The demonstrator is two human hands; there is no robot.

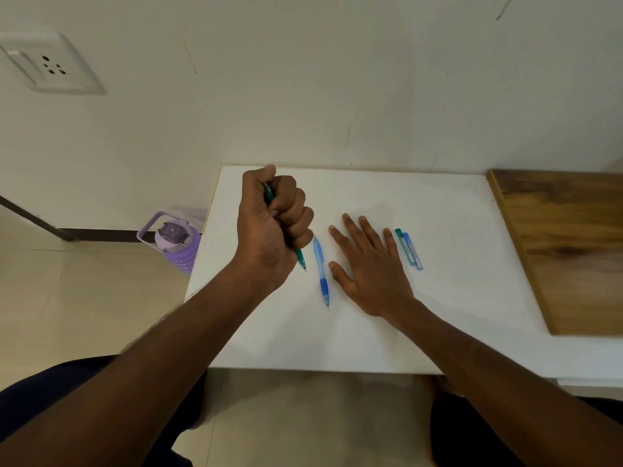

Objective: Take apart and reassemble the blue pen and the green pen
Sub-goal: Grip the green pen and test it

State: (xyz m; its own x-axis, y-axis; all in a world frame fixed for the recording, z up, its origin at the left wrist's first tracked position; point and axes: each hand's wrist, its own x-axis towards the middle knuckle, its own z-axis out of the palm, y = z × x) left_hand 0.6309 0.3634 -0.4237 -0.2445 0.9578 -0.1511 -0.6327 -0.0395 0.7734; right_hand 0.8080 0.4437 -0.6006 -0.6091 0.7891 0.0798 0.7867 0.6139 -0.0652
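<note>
Clearly the green pen (299,258) is the one in hand: it runs through the left hand (273,227), whose fingers are curled round the barrel in a fist, thumb up over the top end, with the tip poking out below the fist and angled down toward the white tabletop (455,298). As far as can be seen it is in one piece, though most of the barrel is hidden inside the fist. The blue pen (322,274) lies flat on the table, whole as well, tip toward the person, just to the right of the fist and not touched by either hand.

Judging by that, the job is either at its very start or near its finish (two whole pens fit both readings), and I cannot tell which.

The right hand (371,267) rests palm down on the table with fingers straight and spread, holding nothing; its thumb lies just beside the blue pen's grip, so that pen sits between the two hands. Beyond the right hand's little finger lie two slim cases (409,249), one green and one blue, side by side. Further right a wooden board (569,251) adjoins the table, and on the floor to the left stands a purple water bottle (175,241).
</note>
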